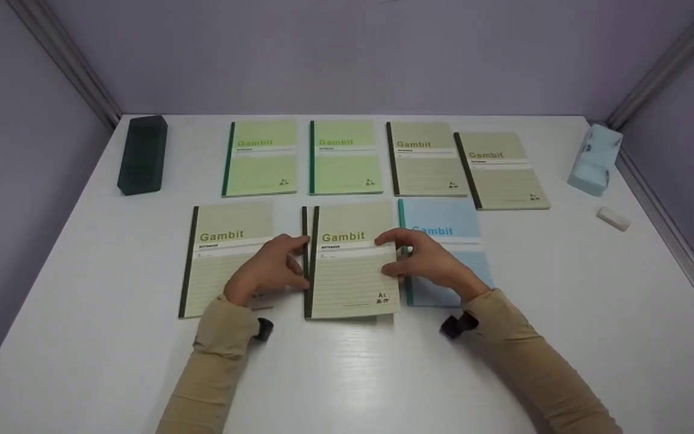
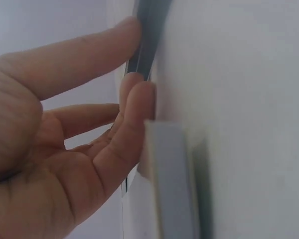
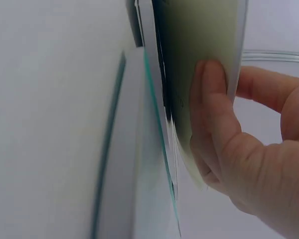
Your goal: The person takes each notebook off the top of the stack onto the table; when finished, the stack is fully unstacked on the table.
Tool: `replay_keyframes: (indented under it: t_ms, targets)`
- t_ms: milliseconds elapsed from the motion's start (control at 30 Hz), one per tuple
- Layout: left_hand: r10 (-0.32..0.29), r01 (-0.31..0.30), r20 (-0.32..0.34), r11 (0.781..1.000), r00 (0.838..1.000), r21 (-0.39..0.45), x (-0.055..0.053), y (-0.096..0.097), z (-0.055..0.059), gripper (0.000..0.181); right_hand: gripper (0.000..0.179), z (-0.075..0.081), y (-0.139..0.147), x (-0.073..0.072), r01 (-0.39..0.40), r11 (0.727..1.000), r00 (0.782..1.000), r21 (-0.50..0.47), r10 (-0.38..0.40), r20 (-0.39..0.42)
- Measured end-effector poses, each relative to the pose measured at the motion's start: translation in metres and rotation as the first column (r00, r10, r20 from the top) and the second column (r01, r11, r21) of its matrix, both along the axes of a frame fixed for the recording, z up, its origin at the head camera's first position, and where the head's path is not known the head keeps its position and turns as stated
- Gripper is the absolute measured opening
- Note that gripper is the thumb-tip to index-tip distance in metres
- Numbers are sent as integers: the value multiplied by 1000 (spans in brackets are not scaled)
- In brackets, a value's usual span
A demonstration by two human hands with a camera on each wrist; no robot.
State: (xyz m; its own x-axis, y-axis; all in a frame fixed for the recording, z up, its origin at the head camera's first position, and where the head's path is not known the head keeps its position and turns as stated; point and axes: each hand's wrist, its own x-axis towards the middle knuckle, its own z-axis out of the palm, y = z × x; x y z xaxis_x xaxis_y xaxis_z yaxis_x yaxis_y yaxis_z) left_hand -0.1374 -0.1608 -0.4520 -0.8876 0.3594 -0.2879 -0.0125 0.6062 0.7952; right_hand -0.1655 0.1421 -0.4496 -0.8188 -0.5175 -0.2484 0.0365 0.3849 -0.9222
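Note:
Two khaki notebooks lie overlapped in the middle of the head view. My right hand (image 1: 434,262) pinches the right edge of the upper khaki notebook (image 1: 353,283). In the right wrist view, fingers (image 3: 217,107) are beneath its cover, and that edge is raised off what lies below. The dark spine of the lower notebook (image 1: 305,223) shows at the left; the rest is mostly hidden. My left hand (image 1: 271,265) touches the spine side with its fingertips, above another khaki notebook (image 1: 226,277). A blue notebook (image 1: 437,217) lies partly under the right hand.
Along the back lie two green notebooks (image 1: 265,175) (image 1: 345,175) and two khaki notebooks (image 1: 428,172) (image 1: 506,181). A dark green case (image 1: 142,155) stands at back left. On the right are a light blue box (image 1: 595,158) and a white eraser (image 1: 613,218). Walls enclose the table.

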Motion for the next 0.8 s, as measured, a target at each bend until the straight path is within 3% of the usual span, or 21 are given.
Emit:
replay_keyframes:
  t_ms: [200, 467, 800]
  targets:
    - [-33, 30, -42, 998, 999, -59, 1, 2, 1, 90, 59, 1, 8, -1, -59, 997, 998, -46, 60, 15]
    - [-93, 72, -123, 983, 988, -168, 2, 2, 1, 87, 65, 4, 20, 0, -82, 993, 995, -89, 86, 41]
    - [-82, 62, -103, 981, 991, -186, 2, 4, 3, 87, 65, 8, 35, 3, -65, 986, 997, -155, 71, 39]
